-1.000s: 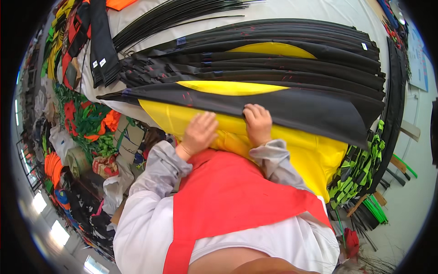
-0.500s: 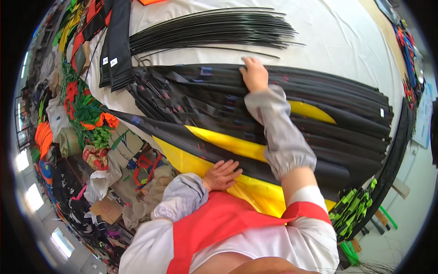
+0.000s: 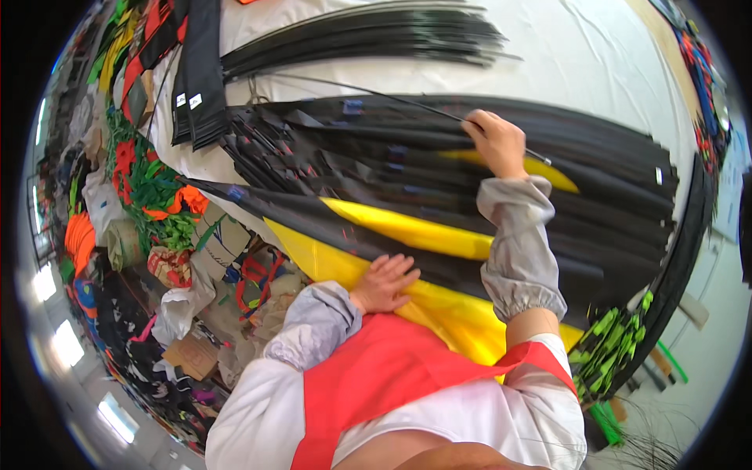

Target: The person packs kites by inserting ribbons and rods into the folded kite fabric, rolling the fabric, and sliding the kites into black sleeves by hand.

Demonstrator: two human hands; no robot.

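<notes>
My right hand (image 3: 498,141) grips a long thin black rod (image 3: 423,106) near its right end. The rod slants over the black cloth, its tip sticking out past my fingers and its far left end near the loose bundle of black rods (image 3: 360,41). My left hand (image 3: 385,283) lies flat, fingers stretched, at the near edge of a black and yellow fabric piece (image 3: 411,227). Under both arms spreads a wide stack of layered black fabric pieces (image 3: 329,157), with yellow showing between some layers.
Folded black strips with white labels (image 3: 205,70) hang over the table's left side. A white cloth (image 3: 580,59) covers the table. Scraps, bags and a cardboard box (image 3: 188,356) crowd the floor at left. Bright green and black strips (image 3: 611,352) lie at the right edge.
My right hand has pulled a rod from beside the bundle and brought it right and toward me over the fabric. My left hand stays flat at nearly the same spot.
</notes>
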